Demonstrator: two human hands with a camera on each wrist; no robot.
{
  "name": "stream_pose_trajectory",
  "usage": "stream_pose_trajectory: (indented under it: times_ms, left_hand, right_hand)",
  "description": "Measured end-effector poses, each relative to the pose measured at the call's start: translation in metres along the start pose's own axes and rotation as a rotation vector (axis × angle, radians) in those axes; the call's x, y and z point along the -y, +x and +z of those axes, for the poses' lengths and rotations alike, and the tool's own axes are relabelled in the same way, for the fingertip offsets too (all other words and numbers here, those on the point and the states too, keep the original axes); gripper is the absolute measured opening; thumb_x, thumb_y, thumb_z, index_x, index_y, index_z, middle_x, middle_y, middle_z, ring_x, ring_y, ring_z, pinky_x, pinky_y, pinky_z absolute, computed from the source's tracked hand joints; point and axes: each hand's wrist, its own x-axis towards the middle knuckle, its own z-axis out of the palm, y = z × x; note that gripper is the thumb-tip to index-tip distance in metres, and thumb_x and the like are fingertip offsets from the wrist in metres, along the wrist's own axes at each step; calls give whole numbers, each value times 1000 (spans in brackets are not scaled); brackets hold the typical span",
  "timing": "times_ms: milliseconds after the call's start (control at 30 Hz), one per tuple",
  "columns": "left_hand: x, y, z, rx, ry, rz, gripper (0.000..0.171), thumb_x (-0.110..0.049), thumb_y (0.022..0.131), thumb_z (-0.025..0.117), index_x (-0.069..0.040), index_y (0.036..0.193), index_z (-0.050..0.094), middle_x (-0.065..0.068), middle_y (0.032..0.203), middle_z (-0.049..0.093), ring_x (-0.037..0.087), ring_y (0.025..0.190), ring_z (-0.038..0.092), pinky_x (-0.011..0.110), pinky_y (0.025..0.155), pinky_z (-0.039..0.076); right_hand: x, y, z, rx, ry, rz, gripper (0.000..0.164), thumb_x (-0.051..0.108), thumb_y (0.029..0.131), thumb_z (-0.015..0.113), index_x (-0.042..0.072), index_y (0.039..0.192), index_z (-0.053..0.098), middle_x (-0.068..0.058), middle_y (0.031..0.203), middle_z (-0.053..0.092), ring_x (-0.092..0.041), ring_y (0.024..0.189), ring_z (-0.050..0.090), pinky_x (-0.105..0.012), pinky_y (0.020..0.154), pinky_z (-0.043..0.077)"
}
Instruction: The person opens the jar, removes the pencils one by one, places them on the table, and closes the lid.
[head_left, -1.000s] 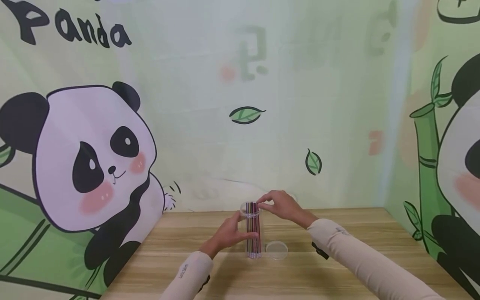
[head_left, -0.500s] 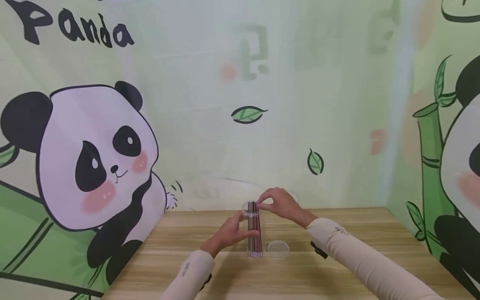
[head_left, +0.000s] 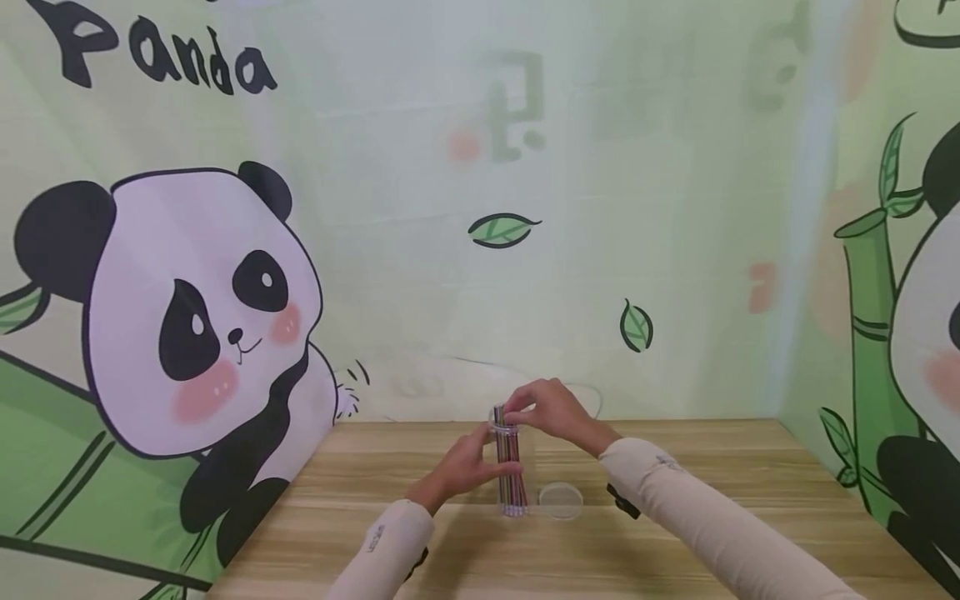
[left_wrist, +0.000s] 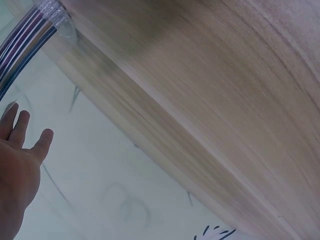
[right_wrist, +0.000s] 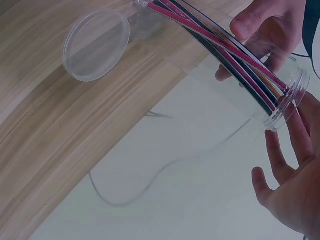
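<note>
A clear cylindrical jar (right_wrist: 301,85) with no lid on stands about upright on the table, several colored pencils (right_wrist: 235,54) inside it. My left hand (head_left: 459,463) grips its side, thumb across the front. Up at the mouth, my right hand (head_left: 551,408) pinches the upper end of a pencil, its fingertips right at the rim. In the right wrist view a pink pencil slants across the others. The right hand's outer fingers (left_wrist: 44,142) spread away from the jar in the left wrist view, where the jar's base (left_wrist: 56,15) shows at the top corner.
A round clear lid (head_left: 561,501) lies on the wood-grain table (head_left: 660,533) just right of the jar. Behind the table's back edge hangs a pale green cloth (head_left: 420,275) printed with pandas, leaves and bamboo.
My right hand has shifted left over the jar's mouth and now covers more of the pencil tops. My left hand keeps its grip. The head view has turned slightly left.
</note>
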Motion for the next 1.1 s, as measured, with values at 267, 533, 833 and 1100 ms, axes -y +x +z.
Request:
stream_pose_trajectory:
  times_ms: [267,533,833,1100]
  left_hand:
    - [-2,1,1,4,-5,-23,76,-36,92,81,-13,154,44,13,148,59,36,138,54,57,111,44]
    - [-2,0,1,-3,-1,-11,76,-39,91,82,-14,153,46,12,147,60,36,137,56,57,110,45]
    - [0,2,-1,-13,10,-27,71,-41,90,82,-11,147,50,12,144,63,36,135,58,56,110,46]
    - [-5,-2,0,-14,6,17,68,-38,89,83,-5,141,53,18,138,66,42,130,60,59,107,47]
  right_hand:
    - [2,1,6,-25,-11,69,8,16,90,83,15,98,79,1,94,79,-15,87,75,-40,83,60]
    - [4,0,5,-42,-43,61,12,18,92,81,14,103,82,3,96,80,-15,90,75,-40,85,59]
    - [12,8,-17,-96,-39,36,10,16,93,80,12,102,81,-1,96,80,-19,95,76,-43,89,58]
    - [17,8,-43,-131,-48,17,11,18,96,77,12,104,81,-1,97,80,-21,96,75,-44,89,58]
